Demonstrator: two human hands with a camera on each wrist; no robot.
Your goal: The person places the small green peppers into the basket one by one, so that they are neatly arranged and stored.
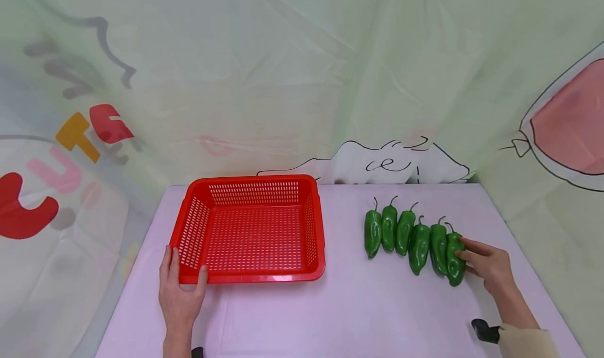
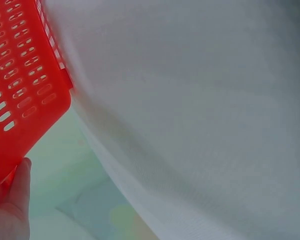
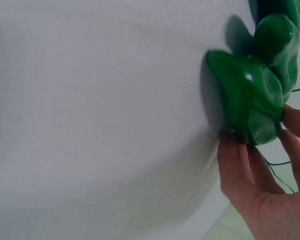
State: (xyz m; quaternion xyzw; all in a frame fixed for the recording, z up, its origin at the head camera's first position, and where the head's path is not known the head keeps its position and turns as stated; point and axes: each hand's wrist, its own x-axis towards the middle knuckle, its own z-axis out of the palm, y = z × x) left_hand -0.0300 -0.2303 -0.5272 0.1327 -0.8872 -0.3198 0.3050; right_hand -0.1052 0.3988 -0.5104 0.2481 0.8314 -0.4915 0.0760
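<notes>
A red plastic basket (image 1: 255, 232) with slotted walls sits on the left half of the table. My left hand (image 1: 181, 300) holds its front left corner, fingers along the left side and thumb at the front rim. In the left wrist view, a finger (image 2: 21, 185) lies against the basket's outer wall (image 2: 40, 115). Several glossy green peppers (image 1: 419, 245) with curved stems lie in a slanting row on the right. Around the rightmost green pepper (image 1: 455, 263), my right hand (image 1: 491, 266) has its thumb and fingers, as the pepper (image 3: 252, 100) in the right wrist view also shows.
A pale cloth covers the table (image 1: 349, 311). Behind and at both sides hang printed curtains (image 1: 302, 85), with a pink balloon drawing at right. Dark straps (image 1: 485, 331) show near both wrists. The neighbouring pepper (image 1: 439, 248) lies against the rightmost one.
</notes>
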